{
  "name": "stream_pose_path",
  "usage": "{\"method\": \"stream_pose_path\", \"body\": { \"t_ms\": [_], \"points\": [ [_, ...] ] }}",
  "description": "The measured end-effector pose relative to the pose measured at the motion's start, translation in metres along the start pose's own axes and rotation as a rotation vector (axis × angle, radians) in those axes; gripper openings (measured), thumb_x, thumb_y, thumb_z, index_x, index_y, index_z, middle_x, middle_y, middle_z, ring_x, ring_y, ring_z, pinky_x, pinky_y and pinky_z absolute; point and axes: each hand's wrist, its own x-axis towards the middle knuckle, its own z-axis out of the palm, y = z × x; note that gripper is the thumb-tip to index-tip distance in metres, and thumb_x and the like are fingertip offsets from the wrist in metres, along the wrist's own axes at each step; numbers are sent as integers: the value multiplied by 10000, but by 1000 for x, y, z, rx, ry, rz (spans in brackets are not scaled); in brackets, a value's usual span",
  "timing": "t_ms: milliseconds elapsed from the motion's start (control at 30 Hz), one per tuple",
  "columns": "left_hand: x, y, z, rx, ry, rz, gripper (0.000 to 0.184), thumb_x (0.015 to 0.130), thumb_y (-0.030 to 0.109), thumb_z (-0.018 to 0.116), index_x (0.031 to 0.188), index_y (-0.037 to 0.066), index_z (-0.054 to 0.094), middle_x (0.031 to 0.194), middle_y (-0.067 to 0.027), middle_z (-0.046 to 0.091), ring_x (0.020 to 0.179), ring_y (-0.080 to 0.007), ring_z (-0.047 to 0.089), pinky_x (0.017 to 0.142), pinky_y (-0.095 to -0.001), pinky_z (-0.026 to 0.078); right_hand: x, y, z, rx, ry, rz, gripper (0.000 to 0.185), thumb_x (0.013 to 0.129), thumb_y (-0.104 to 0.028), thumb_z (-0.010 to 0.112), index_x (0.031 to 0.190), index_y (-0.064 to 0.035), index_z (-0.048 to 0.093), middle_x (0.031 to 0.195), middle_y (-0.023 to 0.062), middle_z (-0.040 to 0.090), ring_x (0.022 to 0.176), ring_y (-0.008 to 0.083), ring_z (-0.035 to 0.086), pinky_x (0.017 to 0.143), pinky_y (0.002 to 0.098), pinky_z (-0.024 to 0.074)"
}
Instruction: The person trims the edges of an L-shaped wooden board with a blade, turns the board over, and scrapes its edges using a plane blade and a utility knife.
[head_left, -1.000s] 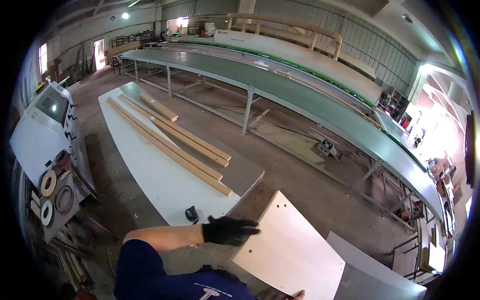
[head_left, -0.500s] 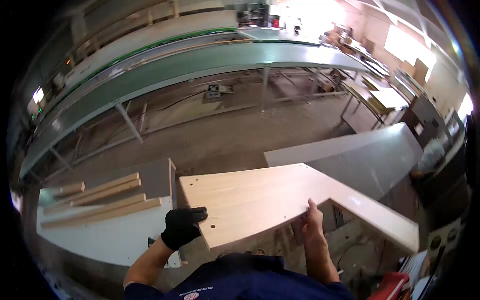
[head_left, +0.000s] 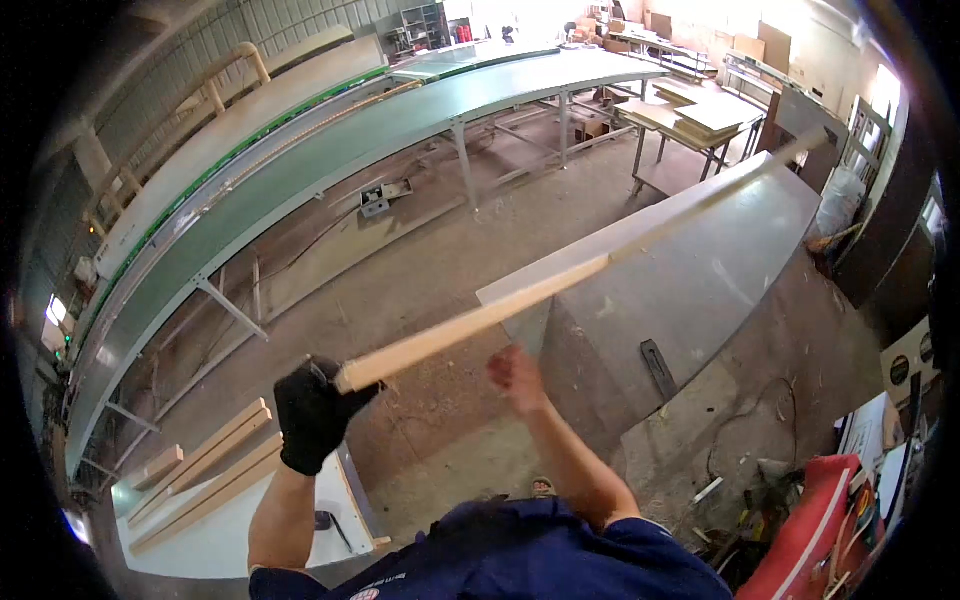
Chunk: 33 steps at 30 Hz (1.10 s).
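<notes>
Workshop floor (head_left: pixel 390 285) is spreading beneath one long green-topped surface (head_left: pixel 400 125), which is curving across the wide view, with one small metal box (head_left: pixel 374 204) sitting under it. Farther right, one smaller surface (head_left: pixel 652 116) is bearing stacked pale panels (head_left: pixel 712 116), too far off to count with certainty.

At center, one person in a dark blue shirt (head_left: pixel 520 555) is holding one pale wooden board (head_left: pixel 470 324), seen nearly edge-on. The black-gloved left hand (head_left: pixel 318 415) is supporting its near end, the grip pinching the wood; the board is slanting up and away to the right, above the floor and across one grey panel (head_left: pixel 700 285), its far end blurring. The bare right hand (head_left: pixel 517 380) is hovering just below the board, apart from it; blur is hiding whether that grip is spread or pressed together.

At lower left, one low white surface (head_left: pixel 215 557) is carrying one short strip (head_left: pixel 160 467) and at least three longer strips (head_left: pixel 208 457), with one small dark object (head_left: pixel 322 520) resting near its right edge. One black elongated piece (head_left: pixel 657 370) is lying at the grey panel's near edge, while one red item (head_left: pixel 812 525) is filling the lower right.
</notes>
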Motion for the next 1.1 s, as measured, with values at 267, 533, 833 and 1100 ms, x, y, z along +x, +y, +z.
{"method": "stream_pose_path", "body": {
  "t_ms": [267,533,833,1100],
  "points": [
    [72,32,-10,-129,-57,-318,399,765,310,899,775,-2,649,648,-113,641,588,-161,581,578,-337,462,55,100,113,538,90,433,1126,845,-867,499,1605,-88,213,1549,210,408,1322,312,513,1029,439,466],
    [-23,-6,1,-325,-69,-518,343,802,184,858,1025,-37,721,877,-84,757,806,-143,689,754,-326,549,6,60,151,896,54,217,926,969,-787,335,1555,-71,342,1559,130,436,1392,304,457,1139,481,388],
    [-95,18,-17,-296,-317,-574,194,843,138,790,926,-30,741,743,-129,747,687,-196,736,659,-324,568,-32,81,106,740,267,218,758,1049,-655,349,1485,-41,439,1422,84,569,1244,268,561,1027,422,482],
    [-142,3,-12,-497,-284,-774,214,831,141,781,949,-33,740,782,-138,760,722,-227,754,654,-344,571,-69,56,89,310,542,242,912,967,-776,384,1325,37,593,1215,156,685,1055,289,673,886,444,559]
  ]
}}
